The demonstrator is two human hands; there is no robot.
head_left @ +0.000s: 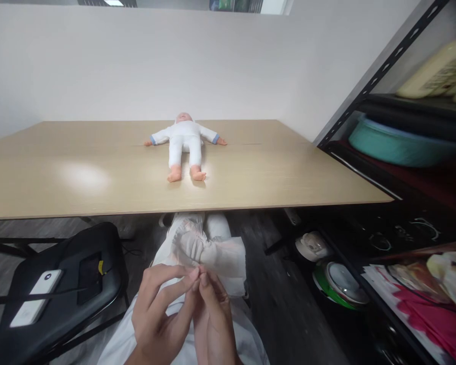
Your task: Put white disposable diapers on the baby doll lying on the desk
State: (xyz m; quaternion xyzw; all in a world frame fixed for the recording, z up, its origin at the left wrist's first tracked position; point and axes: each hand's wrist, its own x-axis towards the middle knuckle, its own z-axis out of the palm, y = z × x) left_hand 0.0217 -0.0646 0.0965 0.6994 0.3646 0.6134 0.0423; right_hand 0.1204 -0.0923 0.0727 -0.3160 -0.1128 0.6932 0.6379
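A thin white diaper [224,256] with gathered, ruffled parts lies over my lap, its right flap spread out. My left hand [161,304] and my right hand [215,312] meet at its near edge, thumbs and fingertips pinched together. The small part between the fingertips is mostly hidden. Beyond, on the table, a baby doll [185,137] in a white suit with blue cuffs lies on its back, arms stretched out and bare feet toward me. Neither hand touches the doll.
The wooden table [99,192] has its front edge just beyond my knees. At left, a black chair [83,304] holds a white device [38,299]. On the right, a black shelf rack carries a teal basin [406,144], bottles [437,68] and a pink cloth [421,314].
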